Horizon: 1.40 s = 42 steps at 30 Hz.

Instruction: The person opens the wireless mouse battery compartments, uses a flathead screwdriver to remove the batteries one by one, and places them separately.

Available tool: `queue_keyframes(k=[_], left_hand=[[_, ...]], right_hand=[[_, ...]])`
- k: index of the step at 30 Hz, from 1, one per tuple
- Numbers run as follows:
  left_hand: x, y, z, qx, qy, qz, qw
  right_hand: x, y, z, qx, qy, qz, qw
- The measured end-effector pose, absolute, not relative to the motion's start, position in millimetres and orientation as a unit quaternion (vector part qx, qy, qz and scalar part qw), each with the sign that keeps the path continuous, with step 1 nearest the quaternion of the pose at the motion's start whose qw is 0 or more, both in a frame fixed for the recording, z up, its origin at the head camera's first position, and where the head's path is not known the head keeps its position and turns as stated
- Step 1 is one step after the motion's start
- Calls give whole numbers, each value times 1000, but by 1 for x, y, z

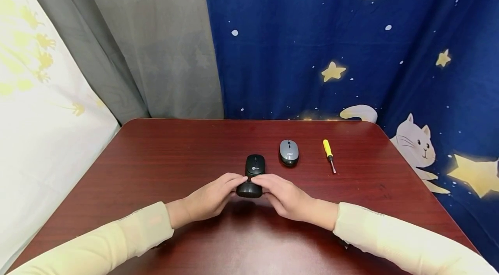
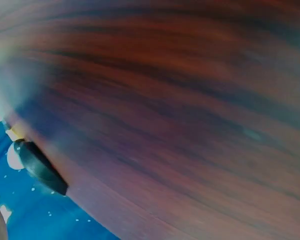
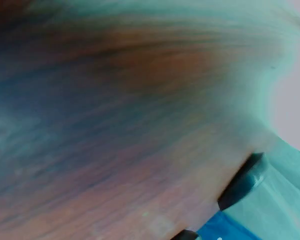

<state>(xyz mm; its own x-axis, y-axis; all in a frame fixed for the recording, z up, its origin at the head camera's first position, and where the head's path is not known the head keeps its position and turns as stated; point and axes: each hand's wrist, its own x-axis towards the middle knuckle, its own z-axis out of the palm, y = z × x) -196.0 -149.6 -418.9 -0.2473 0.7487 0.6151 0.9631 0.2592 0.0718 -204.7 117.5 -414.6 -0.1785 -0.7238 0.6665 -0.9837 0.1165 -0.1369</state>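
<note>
Both hands hold a glossy black computer mouse point(image 1: 249, 189) from its two sides, in the middle of the head view. My left hand point(image 1: 212, 195) grips its left side, the thumb at the top edge and the fingers lower down. On the opposite side, my right hand point(image 1: 286, 195) grips it in the same way. Just beyond it lies a second black mouse point(image 1: 255, 164) with a small pale logo, partly overlapped by the fingertips. A grey-topped mouse point(image 1: 289, 152) rests farther back to the right.
To the right of the mice, a screwdriver point(image 1: 328, 153) with a yellow handle lies with its tip toward me. Everything is on a reddish-brown wooden table point(image 1: 175, 145). A blue starry curtain point(image 1: 288, 50) and a grey curtain point(image 1: 171, 41) hang behind the far edge.
</note>
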Motion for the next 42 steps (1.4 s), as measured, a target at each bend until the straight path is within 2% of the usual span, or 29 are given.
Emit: queue_keyframes(k=[5,14,20,29,33,38,42], left_hand=[[-193,-143,-409,-527,-769,-293,210],[-184,-127,-402,-426,-765,-466,129],[-183,-122,-400,-346,-768,-536,48],[-187,-117,-404,-233,-693,-672,-120],[-186,-115,-404,-181,-658,-711,-171],[-184,-114,-404,-161,-630,-731,-205],[-184,-114,-407,-159,-625,-735,-211]], right_hand=[[-199,119,-406,542,-734,352,207],[-186,118,-394,427,-734,519,98],[-185,117,-393,362,-737,569,46],[-186,118,-397,261,-735,624,-47],[-186,118,-397,219,-717,655,-92],[-185,117,-399,165,-653,722,-157],[-184,117,-400,161,-642,730,-170]])
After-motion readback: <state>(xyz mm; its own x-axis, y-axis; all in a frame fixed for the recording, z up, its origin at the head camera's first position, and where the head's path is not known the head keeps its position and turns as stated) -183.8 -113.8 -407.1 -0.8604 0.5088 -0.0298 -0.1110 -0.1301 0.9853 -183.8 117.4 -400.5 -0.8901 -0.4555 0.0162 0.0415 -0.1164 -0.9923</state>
